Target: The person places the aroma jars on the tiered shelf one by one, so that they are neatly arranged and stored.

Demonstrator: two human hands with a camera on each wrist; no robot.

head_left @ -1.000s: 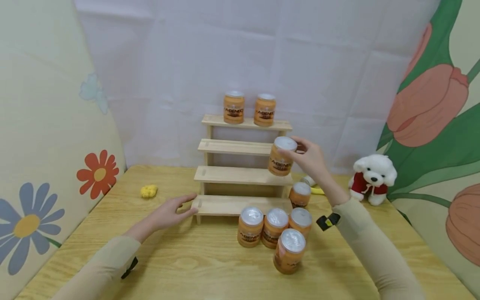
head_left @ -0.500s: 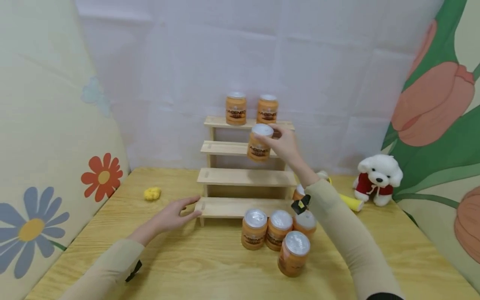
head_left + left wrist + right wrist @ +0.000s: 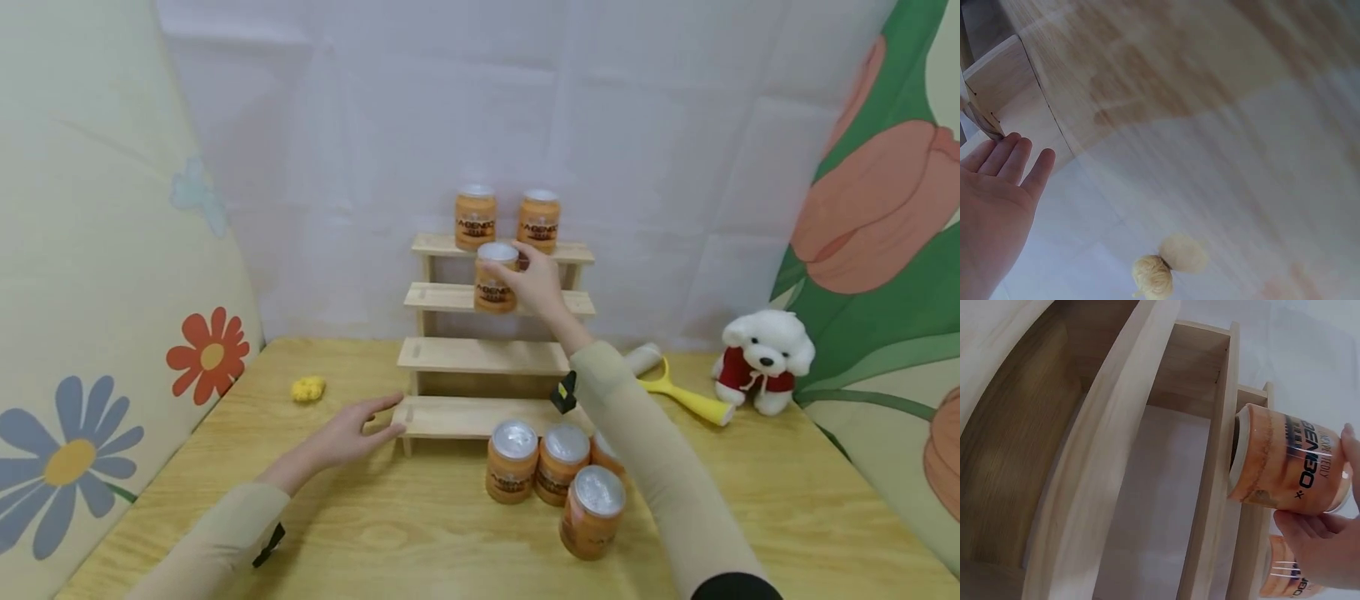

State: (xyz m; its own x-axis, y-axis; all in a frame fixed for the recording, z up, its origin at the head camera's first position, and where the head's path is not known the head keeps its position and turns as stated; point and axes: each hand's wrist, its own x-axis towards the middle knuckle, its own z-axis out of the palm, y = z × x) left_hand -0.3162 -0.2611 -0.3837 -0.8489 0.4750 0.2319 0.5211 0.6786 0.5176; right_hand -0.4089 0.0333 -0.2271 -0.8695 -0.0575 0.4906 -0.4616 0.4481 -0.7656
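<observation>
My right hand (image 3: pixel 542 283) grips an orange can (image 3: pixel 495 287) with a silvery lid, thumb and fingers round its upper part. It is upright at the second tier from the top of a wooden stepped rack (image 3: pixel 480 356); the right wrist view shows the base of the can (image 3: pixel 1291 459) close to a board, contact unclear. Two matching cans, the left can (image 3: pixel 476 218) and the right can (image 3: pixel 539 222), stand on the top tier. My left hand (image 3: pixel 345 433) has its fingers extended, fingertips at the left end of the lowest board.
Several more orange cans (image 3: pixel 513 467) stand on the wooden table (image 3: pixel 390 533) before the rack's right part; my right sleeve partly hides one. Further right are a yellow-handled roller (image 3: pixel 693 402) and a white plush dog (image 3: pixel 765 362). A small yellow object (image 3: pixel 307 388) lies left.
My right hand has carried the can leftward and back, from the rack's right side to the middle of the second tier. My left hand stays about where it was.
</observation>
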